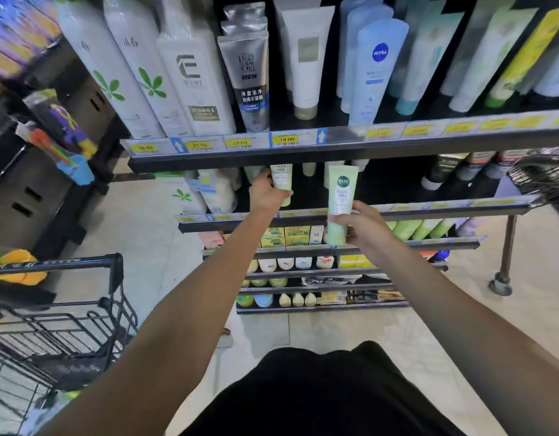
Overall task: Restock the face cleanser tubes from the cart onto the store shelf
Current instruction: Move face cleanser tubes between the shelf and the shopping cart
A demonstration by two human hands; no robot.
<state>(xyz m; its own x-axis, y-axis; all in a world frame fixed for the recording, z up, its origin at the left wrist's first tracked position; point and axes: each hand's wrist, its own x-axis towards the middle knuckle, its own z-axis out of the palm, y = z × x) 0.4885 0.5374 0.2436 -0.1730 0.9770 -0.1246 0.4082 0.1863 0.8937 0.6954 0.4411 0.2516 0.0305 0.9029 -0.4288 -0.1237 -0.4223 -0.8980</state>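
Cleanser tubes: left hand (267, 191) grips one (282, 184) on shelf (350, 215); right hand (363, 228) grips another (339, 206).

Both hands hold pale green tubes — the one in the right hand (364, 226), the tube (339, 202), carries a dark green round badge over a white label panel; the tube (282, 183) in the left hand (267, 191) shows a white label too. Above the hands, yellow price tags (287, 139) in blue-edged strips line the black shelf (303, 158). Higher still stand white bottles (108, 67) with green leaf sprigs, a silver-grey tube (248, 80) with a black band, and a light blue bottle (377, 70) with a dark blue roundel. Left of the left arm — a black wire cart (61, 328).
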